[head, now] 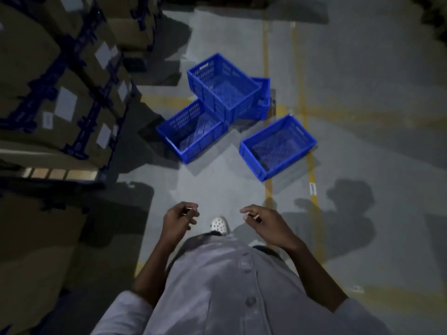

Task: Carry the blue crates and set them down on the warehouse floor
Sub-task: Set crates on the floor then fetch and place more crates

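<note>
Several empty blue plastic crates lie on the grey warehouse floor ahead of me. One crate (278, 147) stands alone at the right on a yellow line. Another crate (193, 135) sits at the left, and a third crate (223, 87) rests tilted across it and across a further crate (264, 93) that is mostly hidden behind. My left hand (180, 217) and my right hand (262, 222) hang in front of my waist, well short of the crates. Both hands are empty, with fingers loosely curled and apart.
Stacked cardboard boxes (55, 76) with white labels and blue strapping fill the left side on pallets. Yellow floor lines (301, 112) cross under and beside the crates. My white shoe (219, 224) shows between my hands. Bare floor lies between me and the crates.
</note>
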The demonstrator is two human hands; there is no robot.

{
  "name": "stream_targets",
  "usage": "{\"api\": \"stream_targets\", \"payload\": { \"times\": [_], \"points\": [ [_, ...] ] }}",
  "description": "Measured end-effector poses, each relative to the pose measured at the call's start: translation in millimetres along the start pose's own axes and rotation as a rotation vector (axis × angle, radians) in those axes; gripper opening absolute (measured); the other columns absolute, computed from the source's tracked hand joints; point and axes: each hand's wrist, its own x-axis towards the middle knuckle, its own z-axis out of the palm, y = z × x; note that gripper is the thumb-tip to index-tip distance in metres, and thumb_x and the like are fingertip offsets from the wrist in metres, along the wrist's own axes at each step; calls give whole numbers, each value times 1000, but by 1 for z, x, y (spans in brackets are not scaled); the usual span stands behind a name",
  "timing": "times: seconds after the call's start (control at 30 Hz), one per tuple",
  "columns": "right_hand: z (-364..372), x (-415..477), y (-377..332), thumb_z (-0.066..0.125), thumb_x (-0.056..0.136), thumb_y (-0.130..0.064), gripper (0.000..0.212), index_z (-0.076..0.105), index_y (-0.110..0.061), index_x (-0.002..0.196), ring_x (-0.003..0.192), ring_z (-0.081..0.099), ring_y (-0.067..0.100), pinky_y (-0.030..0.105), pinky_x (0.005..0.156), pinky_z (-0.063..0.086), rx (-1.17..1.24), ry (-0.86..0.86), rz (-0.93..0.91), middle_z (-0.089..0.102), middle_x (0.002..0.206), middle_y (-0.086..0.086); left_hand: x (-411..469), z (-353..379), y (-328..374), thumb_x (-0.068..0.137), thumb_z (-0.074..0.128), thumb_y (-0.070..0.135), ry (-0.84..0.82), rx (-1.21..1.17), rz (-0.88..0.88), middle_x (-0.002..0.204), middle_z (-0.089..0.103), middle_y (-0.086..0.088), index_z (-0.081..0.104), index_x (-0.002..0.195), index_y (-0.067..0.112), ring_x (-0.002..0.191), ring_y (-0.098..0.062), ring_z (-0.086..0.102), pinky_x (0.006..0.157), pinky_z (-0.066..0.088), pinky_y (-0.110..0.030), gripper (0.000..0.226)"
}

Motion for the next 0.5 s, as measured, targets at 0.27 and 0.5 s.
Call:
{"api": "stream_targets", "payload": {
  "times": [0.27, 0.5],
  "points": [
    [-77, 184, -37, 74, 107, -36, 24, 77, -37, 130, 90, 73, 10, 36, 90, 60, 140, 221, 24, 75, 115, -12, 184, 14, 157, 111, 70, 5, -92, 144, 184, 95, 84, -11, 82, 118, 9, 73, -10, 76, 63, 54, -16, 14],
    [-134, 349, -33, 78, 104, -25, 37, 72, -28, 140, 93, 71, 13, 47, 94, 61, 192, 202, 61, 69, 120, -1, 289, 21, 204, 104, 77, 22, -74, 183, 62, 97, 84, -8, 82, 110, 30, 81, -26, 78, 68, 59, -30, 11]
  ]
}}
